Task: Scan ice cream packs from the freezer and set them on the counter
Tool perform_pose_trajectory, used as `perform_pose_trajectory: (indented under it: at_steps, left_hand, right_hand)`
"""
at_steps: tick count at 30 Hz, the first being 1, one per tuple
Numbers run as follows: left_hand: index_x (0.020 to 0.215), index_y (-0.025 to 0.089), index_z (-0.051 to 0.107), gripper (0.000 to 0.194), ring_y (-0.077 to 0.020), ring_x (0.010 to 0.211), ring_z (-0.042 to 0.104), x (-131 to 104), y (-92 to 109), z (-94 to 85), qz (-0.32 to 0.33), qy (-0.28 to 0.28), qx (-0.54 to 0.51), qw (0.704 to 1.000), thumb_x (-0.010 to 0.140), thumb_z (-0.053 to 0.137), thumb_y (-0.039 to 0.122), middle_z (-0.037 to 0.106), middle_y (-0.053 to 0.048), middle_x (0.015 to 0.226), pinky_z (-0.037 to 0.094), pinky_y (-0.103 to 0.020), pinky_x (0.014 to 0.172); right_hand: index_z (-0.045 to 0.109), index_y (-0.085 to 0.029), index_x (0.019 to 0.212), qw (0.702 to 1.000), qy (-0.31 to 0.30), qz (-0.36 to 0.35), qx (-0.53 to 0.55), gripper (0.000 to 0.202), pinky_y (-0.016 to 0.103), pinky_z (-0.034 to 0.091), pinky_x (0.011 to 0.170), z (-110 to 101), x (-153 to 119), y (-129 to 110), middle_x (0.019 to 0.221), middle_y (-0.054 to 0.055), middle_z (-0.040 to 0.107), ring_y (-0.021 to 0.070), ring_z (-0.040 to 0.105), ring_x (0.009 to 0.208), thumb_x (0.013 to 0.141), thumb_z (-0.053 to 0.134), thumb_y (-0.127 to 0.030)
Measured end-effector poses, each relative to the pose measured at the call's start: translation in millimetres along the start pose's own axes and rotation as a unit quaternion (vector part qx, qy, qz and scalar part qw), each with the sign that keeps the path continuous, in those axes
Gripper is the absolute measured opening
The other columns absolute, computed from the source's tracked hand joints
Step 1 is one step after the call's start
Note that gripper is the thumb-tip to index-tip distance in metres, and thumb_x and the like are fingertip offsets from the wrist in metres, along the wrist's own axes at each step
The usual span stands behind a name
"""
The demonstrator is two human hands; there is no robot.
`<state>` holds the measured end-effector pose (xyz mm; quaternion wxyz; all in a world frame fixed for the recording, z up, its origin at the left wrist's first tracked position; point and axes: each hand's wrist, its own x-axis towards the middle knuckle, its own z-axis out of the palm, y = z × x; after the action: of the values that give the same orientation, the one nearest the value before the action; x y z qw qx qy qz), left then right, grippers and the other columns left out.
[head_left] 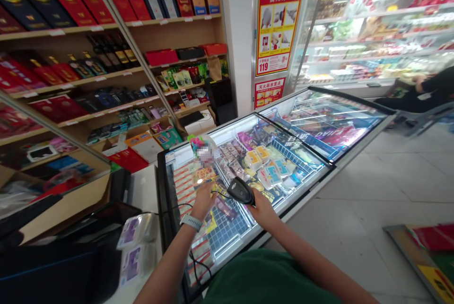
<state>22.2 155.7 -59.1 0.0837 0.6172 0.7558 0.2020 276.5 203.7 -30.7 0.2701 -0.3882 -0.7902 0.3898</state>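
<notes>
My right hand [261, 208] is wrapped round the grip of a black handheld scanner [241, 190] above the glass-topped freezer [232, 249]. To its left, the closed fingers of my left hand [205, 198] are at the scanner's thin black cable. A pale watch band [191, 221] circles my left wrist. Beyond the hands, yellow-and-white packs [257, 157] and blue-and-white packs [275, 172] lie in the freezer area. A colourful item [201, 149], partly blurred out, stands near the freezer's back left edge.
Shelves [129, 70] of boxes and bottles line the left wall. Clear packs with purple labels [133, 264] lie at the lower left. A red poster [278, 20] hangs ahead. At the right, a person in dark clothes [431, 89] sits near a chilled display [372, 39].
</notes>
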Motion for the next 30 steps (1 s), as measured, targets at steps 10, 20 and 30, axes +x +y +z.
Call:
perform_pose_trajectory:
  at_steps: [10, 20, 30]
  left_hand:
    - [0.139, 0.022, 0.039, 0.052, -0.0243, 0.142, 0.024, 63, 66, 33.7, 0.182, -0.057, -0.020, 0.982, 0.088, 0.046, 0.022, 0.032, -0.010, 0.151, 0.029, -0.044, 0.113]
    - [0.146, 0.027, 0.030, 0.066, -0.0348, 0.143, 0.017, 100, 135, 71.1, 0.314, -0.194, -0.009, 0.929, 0.086, 0.053, 0.042, 0.021, -0.011, 0.156, 0.026, -0.054, 0.109]
    - [0.137, 0.029, 0.045, 0.051, -0.0363, 0.138, 0.028, 92, 155, 104.2, 0.280, -0.153, -0.071, 0.945, 0.086, 0.052, 0.032, 0.041, -0.009, 0.146, 0.015, -0.058, 0.112]
  right_hand:
    - [0.053, -0.018, 0.105, 0.999, 0.023, 0.027, 0.006, 0.033, 0.032, 0.045, 0.083, -19, -9, 4, 0.101, 0.008, 0.064, 0.0215, 0.060, 0.094, 0.074, 0.054, -0.008]
    - [0.052, -0.017, 0.105, 0.996, 0.065, 0.059, 0.014, 0.034, 0.035, 0.046, 0.084, -38, -23, 13, 0.101, 0.009, 0.064, 0.0226, 0.059, 0.095, 0.072, 0.052, -0.006]
    - [0.053, -0.019, 0.108, 0.992, 0.086, 0.084, 0.033, 0.036, 0.037, 0.045, 0.091, -57, -34, 21, 0.107, 0.008, 0.063, 0.0230, 0.059, 0.102, 0.075, 0.050, -0.006]
